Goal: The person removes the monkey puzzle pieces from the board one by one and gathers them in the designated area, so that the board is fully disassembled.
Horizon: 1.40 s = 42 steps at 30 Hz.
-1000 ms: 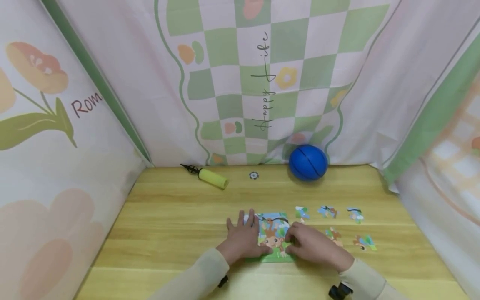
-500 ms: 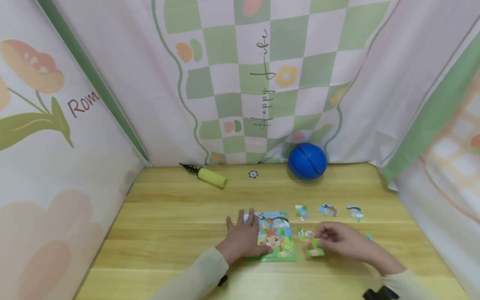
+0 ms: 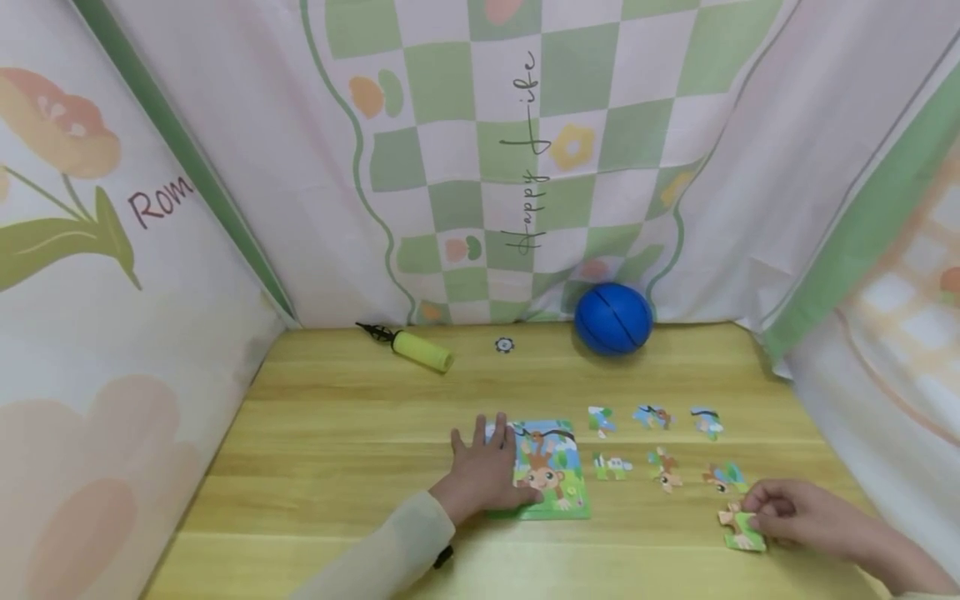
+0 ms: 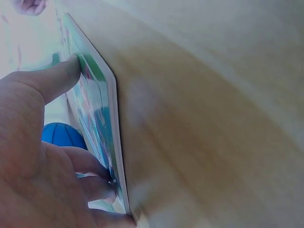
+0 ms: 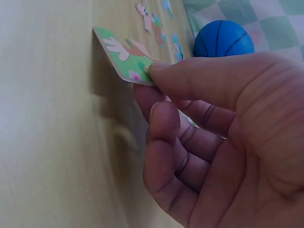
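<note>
My left hand (image 3: 483, 473) rests with spread fingers on the left side of a monkey picture puzzle board (image 3: 551, 467). In the left wrist view its thumb and fingertips lie on the face and edge of the board (image 4: 97, 114). At the right, my right hand (image 3: 813, 518) pinches a green jigsaw piece (image 3: 746, 532) between thumb and index finger. The right wrist view shows this jigsaw piece (image 5: 118, 54) tilted, one corner showing a pale monkey hand and a pink flower, its shadow on the table beneath.
Several loose jigsaw pieces (image 3: 663, 468) lie in two rows right of the board. Behind stand a blue ball (image 3: 613, 319), a small gear-shaped disc (image 3: 505, 345) and a yellow-green hand pump (image 3: 422, 351). A patterned curtain (image 3: 510, 192) borders the wooden table (image 3: 337, 450) at the back.
My right hand has moved from the board's right edge out to the right, taking the green jigsaw piece along. My left hand has stayed on the board.
</note>
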Available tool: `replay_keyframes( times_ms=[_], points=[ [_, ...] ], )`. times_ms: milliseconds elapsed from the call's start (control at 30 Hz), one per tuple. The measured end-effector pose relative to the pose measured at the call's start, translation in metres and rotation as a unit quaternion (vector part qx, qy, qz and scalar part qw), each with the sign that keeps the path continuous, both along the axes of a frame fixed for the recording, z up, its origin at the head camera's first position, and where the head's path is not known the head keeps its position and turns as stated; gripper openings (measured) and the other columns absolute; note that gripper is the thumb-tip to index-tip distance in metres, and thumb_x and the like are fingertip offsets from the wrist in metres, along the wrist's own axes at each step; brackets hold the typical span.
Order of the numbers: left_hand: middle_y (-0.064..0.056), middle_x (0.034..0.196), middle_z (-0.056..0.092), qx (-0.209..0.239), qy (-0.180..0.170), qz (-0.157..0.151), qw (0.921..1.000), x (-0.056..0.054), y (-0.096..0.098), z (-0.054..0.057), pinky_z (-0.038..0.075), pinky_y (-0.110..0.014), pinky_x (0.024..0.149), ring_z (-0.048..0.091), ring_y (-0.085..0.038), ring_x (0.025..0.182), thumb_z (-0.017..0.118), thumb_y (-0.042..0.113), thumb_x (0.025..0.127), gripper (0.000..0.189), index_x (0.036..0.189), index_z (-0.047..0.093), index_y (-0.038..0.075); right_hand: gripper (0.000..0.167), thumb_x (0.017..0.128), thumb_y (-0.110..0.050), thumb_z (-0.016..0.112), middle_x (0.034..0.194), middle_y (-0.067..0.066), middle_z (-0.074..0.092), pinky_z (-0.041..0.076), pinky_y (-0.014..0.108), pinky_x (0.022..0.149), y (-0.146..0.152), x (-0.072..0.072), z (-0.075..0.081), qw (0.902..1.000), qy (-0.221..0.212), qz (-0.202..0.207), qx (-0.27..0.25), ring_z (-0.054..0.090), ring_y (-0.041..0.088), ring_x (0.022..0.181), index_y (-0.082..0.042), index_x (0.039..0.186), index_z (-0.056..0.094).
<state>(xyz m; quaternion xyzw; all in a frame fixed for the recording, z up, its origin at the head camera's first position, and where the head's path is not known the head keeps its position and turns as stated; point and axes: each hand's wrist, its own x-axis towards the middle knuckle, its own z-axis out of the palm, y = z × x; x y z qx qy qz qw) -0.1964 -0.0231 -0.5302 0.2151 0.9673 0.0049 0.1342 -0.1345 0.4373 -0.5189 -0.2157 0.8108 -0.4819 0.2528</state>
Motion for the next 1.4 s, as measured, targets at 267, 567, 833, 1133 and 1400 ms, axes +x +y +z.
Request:
replay_keyframes(
  times_ms=[267, 567, 833, 1133, 1400],
  points=[
    [-0.013, 0.168, 0.013, -0.002, -0.004, 0.000, 1.0000, -0.001, 0.002, 0.000, 0.018, -0.077, 0.107, 0.012, -0.043, 0.151, 0.049, 0.086, 0.082, 0.111, 0.160, 0.029, 0.009, 0.010, 0.102, 0.003, 0.052, 0.083, -0.005, 0.061, 0.048, 0.029, 0.049, 0.004, 0.000, -0.012, 0.9999, 0.009, -0.009, -0.001, 0.054, 0.003, 0.064, 0.009, 0.108, 0.059],
    [-0.014, 0.167, 0.013, 0.001, 0.002, -0.006, 1.0000, 0.000, 0.001, -0.001, 0.017, -0.077, 0.108, 0.012, -0.044, 0.150, 0.047, 0.087, 0.083, 0.112, 0.160, 0.029, 0.008, 0.006, 0.100, -0.002, 0.060, 0.089, -0.003, 0.065, 0.051, 0.026, 0.057, 0.006, 0.002, -0.004, 0.9871, 0.097, -0.049, 0.117, 0.057, 0.000, 0.073, 0.002, 0.104, 0.063],
    [-0.014, 0.167, 0.012, 0.015, 0.002, -0.011, 0.9998, 0.001, -0.003, -0.001, 0.013, -0.074, 0.111, 0.012, -0.044, 0.150, 0.046, 0.086, 0.084, 0.110, 0.161, 0.028, 0.010, 0.015, 0.104, -0.019, 0.059, 0.089, -0.005, 0.066, 0.050, 0.026, 0.063, -0.022, -0.009, 0.019, 0.9674, 0.149, -0.070, 0.192, 0.059, 0.002, 0.077, -0.007, 0.104, 0.068],
    [-0.016, 0.167, 0.003, 0.068, -0.002, -0.010, 0.9976, 0.002, -0.019, -0.001, 0.005, -0.065, 0.117, 0.001, -0.040, 0.152, 0.043, 0.082, 0.089, 0.106, 0.163, 0.018, 0.011, 0.025, 0.105, -0.024, 0.059, 0.092, 0.004, 0.066, 0.054, 0.030, 0.061, -0.092, -0.035, 0.024, 0.9877, 0.103, -0.042, 0.110, 0.062, 0.011, 0.075, -0.002, 0.113, 0.067],
    [-0.014, 0.167, 0.005, 0.063, -0.015, -0.024, 0.9976, 0.002, -0.039, 0.004, 0.001, -0.058, 0.119, 0.000, -0.036, 0.152, 0.048, 0.079, 0.089, 0.105, 0.161, 0.021, 0.007, 0.026, 0.104, -0.033, 0.061, 0.097, -0.005, 0.068, 0.053, 0.028, 0.069, -0.156, -0.049, 0.015, 0.9853, 0.134, -0.002, 0.106, 0.062, 0.007, 0.084, -0.011, 0.113, 0.071]
  ],
)
